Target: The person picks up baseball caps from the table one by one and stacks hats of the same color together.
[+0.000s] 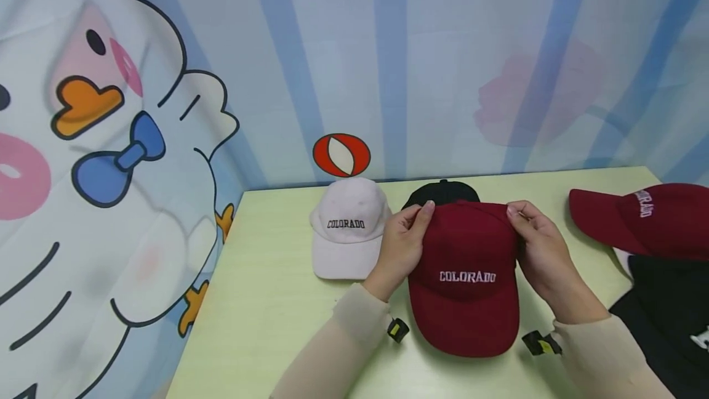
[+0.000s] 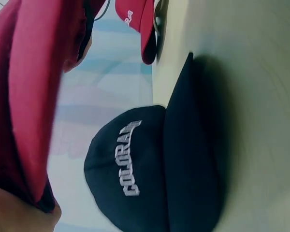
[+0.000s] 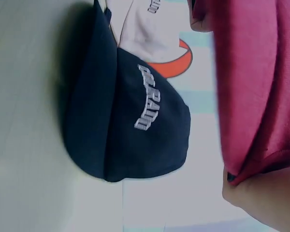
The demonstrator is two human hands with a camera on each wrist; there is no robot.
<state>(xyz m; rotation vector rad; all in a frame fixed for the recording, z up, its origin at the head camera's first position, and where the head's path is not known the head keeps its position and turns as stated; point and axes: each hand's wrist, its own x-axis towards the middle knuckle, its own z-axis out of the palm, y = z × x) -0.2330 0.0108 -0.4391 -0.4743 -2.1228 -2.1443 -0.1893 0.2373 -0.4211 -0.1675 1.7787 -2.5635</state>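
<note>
Both hands hold up a dark red cap (image 1: 464, 245) with white COLORADO lettering, its brim hanging down toward the viewer. The left hand (image 1: 403, 248) pinches one upper side of the cap, thumb in front. On the other upper side, the right hand (image 1: 544, 254) grips the edge the same way. Behind the red cap stands a black cap (image 1: 443, 191) on the table, mostly hidden in the head view; the right wrist view shows the black cap (image 3: 145, 130) with its COLORADO lettering. Left of it sits a white cap (image 1: 349, 233), beside the left hand.
At the right, another red cap (image 1: 672, 220) lies by black cloth (image 1: 664, 306) with a small white mark. The pale yellow-green table (image 1: 249, 325) meets a blue striped backdrop (image 1: 421, 79) printed with a large white cartoon bird (image 1: 166, 202).
</note>
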